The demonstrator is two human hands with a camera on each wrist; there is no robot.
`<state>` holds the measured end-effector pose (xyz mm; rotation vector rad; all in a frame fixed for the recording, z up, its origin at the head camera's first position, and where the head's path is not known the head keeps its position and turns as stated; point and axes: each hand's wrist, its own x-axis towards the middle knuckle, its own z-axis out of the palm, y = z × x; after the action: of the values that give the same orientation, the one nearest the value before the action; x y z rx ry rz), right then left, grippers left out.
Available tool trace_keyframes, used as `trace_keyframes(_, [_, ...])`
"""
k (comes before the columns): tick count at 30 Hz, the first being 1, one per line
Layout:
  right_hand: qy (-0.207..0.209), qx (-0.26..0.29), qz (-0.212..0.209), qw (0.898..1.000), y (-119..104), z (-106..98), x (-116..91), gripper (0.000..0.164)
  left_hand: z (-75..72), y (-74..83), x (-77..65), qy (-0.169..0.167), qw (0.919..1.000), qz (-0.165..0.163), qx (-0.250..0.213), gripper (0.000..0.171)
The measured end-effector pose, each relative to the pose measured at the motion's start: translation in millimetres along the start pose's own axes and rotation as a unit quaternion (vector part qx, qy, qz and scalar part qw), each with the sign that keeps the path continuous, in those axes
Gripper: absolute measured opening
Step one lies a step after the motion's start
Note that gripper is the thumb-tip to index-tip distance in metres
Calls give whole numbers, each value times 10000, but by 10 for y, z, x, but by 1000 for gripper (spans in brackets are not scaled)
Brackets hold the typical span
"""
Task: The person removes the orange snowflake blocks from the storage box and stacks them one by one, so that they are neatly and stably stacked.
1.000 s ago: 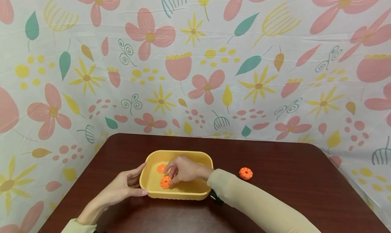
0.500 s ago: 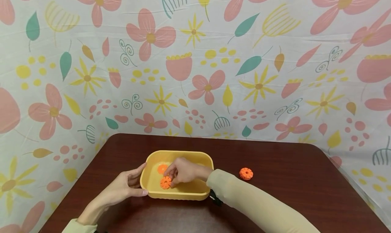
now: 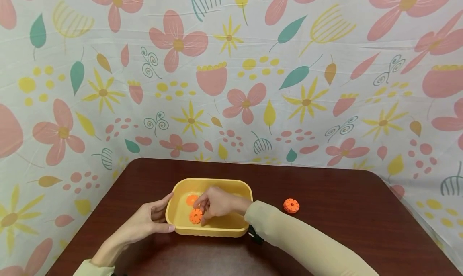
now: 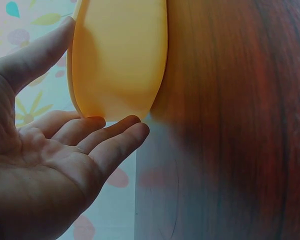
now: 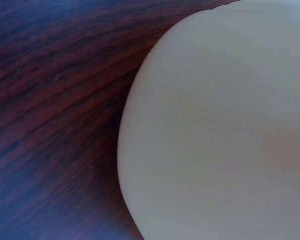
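Observation:
My left hand (image 3: 142, 221) touches the left end of a yellow plastic tray (image 3: 213, 231), its thumb at the near corner and its fingers against the end wall. In the left wrist view the fingers look fairly straight beside the tray (image 4: 120, 60). My right hand (image 3: 217, 201) reaches into the tray, thumb and forefinger pinching the edge of an orange notched interlocking disc (image 3: 195, 216). Another orange disc (image 3: 191, 200) lies behind it on the tray floor. My palm hides the tray's middle. Only a pale sleeve (image 5: 215, 130) and table fill the right wrist view.
A small stack of orange notched discs (image 3: 291, 205) rests on the dark wooden table (image 3: 336, 203), right of the tray. A flower-printed cloth (image 3: 246, 67) hangs behind the table. My right forearm crosses the tray's right rim.
The disc at my right fingertips has shifted very slightly left with them. Left hand, tray and the stack on the right stay in place.

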<state>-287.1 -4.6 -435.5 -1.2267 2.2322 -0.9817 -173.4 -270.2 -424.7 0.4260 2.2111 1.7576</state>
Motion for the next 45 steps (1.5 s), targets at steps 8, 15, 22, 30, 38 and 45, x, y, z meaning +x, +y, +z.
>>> trace_keyframes(8, [130,-66,37,9999,-5,14,-15,33,11,2,10,0,10000,43,39,99])
trace_keyframes(15, [182,-36,-49,9998,-2,-15,-51,35,11,6,16,-10,10000,48,65,99])
trace_keyframes(22, [242,58,-125,9996,-17,-50,-103,34,4,10,3,-72,9999,40,128,98])
trace_keyframes(30, [638,79,-123,9979,-100,-156,-259,37,-1,-13,-3,-7,9998,82,181,98])
trace_keyframes(38, [951,-109,-161,9953,-213,-338,-509,35,-5,-31,13,-35,9999,124,56,100])
trace_keyframes(45, [1257,-203,-339,9913,-188,-499,-733,35,-5,-28,25,-15,10000,65,5,102])
